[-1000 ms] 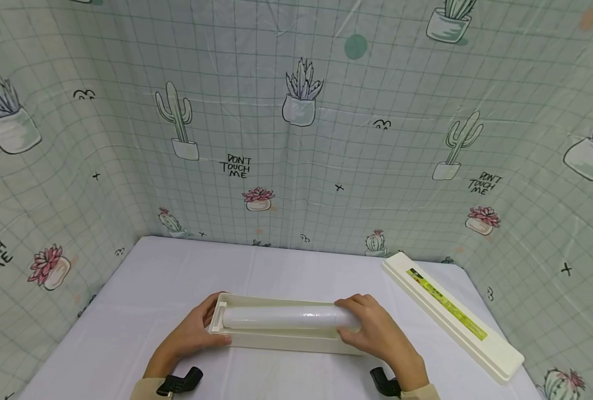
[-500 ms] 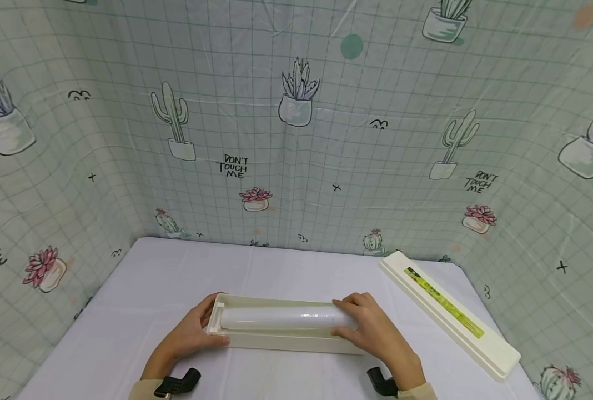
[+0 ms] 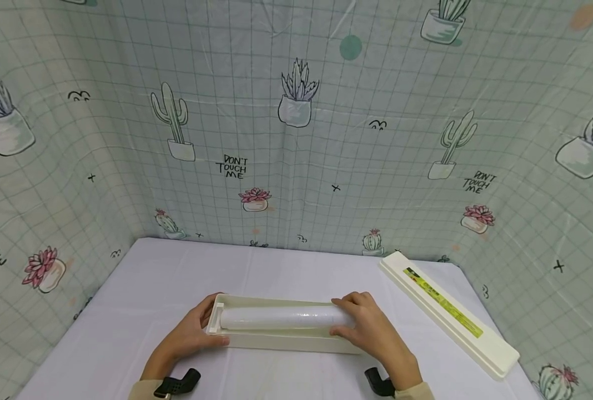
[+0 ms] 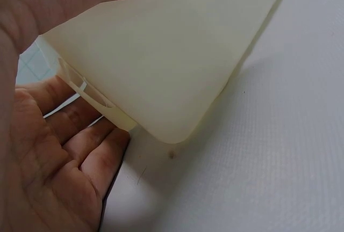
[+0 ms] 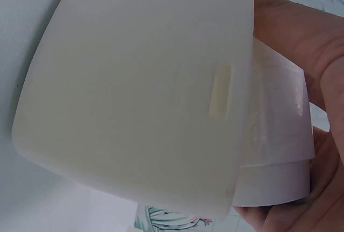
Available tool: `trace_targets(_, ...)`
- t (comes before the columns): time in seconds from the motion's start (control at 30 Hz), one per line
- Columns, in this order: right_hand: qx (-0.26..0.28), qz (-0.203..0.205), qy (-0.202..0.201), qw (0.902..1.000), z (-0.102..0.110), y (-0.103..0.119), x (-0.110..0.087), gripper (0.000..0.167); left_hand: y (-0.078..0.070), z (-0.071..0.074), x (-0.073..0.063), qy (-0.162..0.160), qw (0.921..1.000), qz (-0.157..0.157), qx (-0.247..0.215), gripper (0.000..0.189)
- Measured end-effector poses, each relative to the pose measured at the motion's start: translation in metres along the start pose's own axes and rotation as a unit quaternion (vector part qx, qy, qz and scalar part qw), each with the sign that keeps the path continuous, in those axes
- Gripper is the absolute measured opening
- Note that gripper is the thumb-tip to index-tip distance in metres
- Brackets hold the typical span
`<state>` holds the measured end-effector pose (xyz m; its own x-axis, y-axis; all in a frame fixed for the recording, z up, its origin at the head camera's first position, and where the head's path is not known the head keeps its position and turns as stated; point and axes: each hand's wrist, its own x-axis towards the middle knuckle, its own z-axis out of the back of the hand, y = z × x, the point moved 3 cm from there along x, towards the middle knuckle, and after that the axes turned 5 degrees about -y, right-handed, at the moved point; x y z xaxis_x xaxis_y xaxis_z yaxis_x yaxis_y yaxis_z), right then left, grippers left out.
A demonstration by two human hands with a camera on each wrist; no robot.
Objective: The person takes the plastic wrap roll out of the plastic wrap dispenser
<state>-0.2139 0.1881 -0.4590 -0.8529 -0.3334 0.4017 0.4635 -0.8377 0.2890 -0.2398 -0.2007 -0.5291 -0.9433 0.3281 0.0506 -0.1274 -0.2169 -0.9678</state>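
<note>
A long off-white box (image 3: 286, 343) lies lengthwise on the table, its open side up. Inside it sits a white roll (image 3: 281, 318) with a glossy, film-like surface. My left hand (image 3: 196, 328) grips the box's left end, thumb along the front wall and fingers around the far corner; in the left wrist view the fingers (image 4: 59, 151) are at the end wall. My right hand (image 3: 371, 329) grips the roll's right end between thumb and fingers, covering that end in the head view. The right wrist view shows the roll (image 5: 282, 119) standing out above the box wall (image 5: 129, 92).
An off-white lid (image 3: 448, 314) with a yellow-green label lies slanted on the table at the right. White cloth covers the table (image 3: 176, 266). Behind and at both sides hangs a gridded curtain (image 3: 296, 161) printed with cacti.
The head view has shifted slightly. Both hands keep their grips, and the box and roll stay in nearly the same place.
</note>
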Motion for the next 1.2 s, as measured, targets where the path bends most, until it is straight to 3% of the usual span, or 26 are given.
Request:
trace_targets(0.13, -0.002, 0.005, -0.008, 1.0000, -0.001, 0.000, 0.000, 0.049, 0.000, 0.000, 0.000, 0.001, 1.0000, -0.002, 0.000, 0.100)
trace_targets(0.57, 0.004, 0.088, -0.078, 0.9931, 0.001, -0.006, -0.001, 0.048, -0.001, -0.001, 0.000, -0.001, 1.0000, -0.006, -0.001, 0.100)
trace_targets(1.2, 0.024, 0.067, -0.076, 0.9946, 0.019, -0.014, -0.001, 0.048, 0.000, 0.000, 0.000, -0.006, 1.0000, 0.000, 0.008, 0.099)
